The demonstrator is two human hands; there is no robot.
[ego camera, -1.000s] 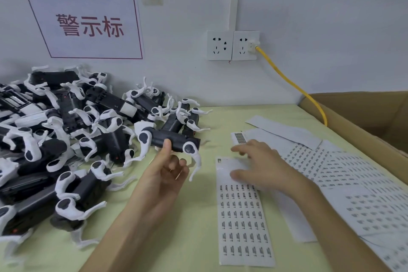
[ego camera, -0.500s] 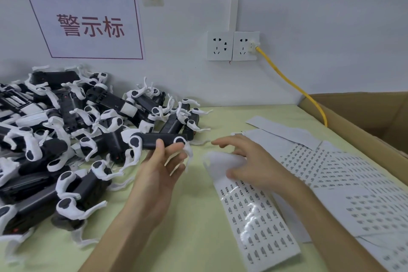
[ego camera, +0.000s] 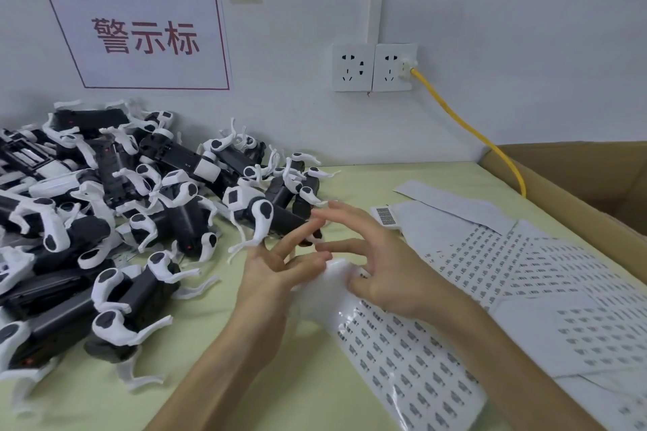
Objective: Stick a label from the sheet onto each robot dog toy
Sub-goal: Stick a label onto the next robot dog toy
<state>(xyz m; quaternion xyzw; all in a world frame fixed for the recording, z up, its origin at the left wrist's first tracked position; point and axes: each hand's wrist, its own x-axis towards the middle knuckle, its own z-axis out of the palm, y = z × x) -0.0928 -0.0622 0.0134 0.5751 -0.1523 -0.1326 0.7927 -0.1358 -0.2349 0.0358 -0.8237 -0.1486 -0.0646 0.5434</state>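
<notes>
A black robot dog toy (ego camera: 271,215) with white legs is held in my left hand (ego camera: 273,276), its body lying across my raised fingers in front of the toy pile. The lower fingers of that hand touch the curled top end of the label sheet (ego camera: 402,343). My right hand (ego camera: 378,259) pinches that curled end between thumb and fingers, its other fingers spread above. The sheet, printed with rows of small dark labels, runs down to the right over the green table. Whether a label has come off the sheet is hidden by my fingers.
A heap of robot dog toys (ego camera: 105,213) fills the table's left side up to the wall. More label sheets (ego camera: 525,262) lie on the right, beside an open cardboard box (ego camera: 595,192). A yellow cable (ego camera: 465,126) runs from the wall socket (ego camera: 374,66).
My left hand has brought the toy right, up to my right hand. The sheet's top end has lifted off the table and curled, and the sheet has swung at an angle.
</notes>
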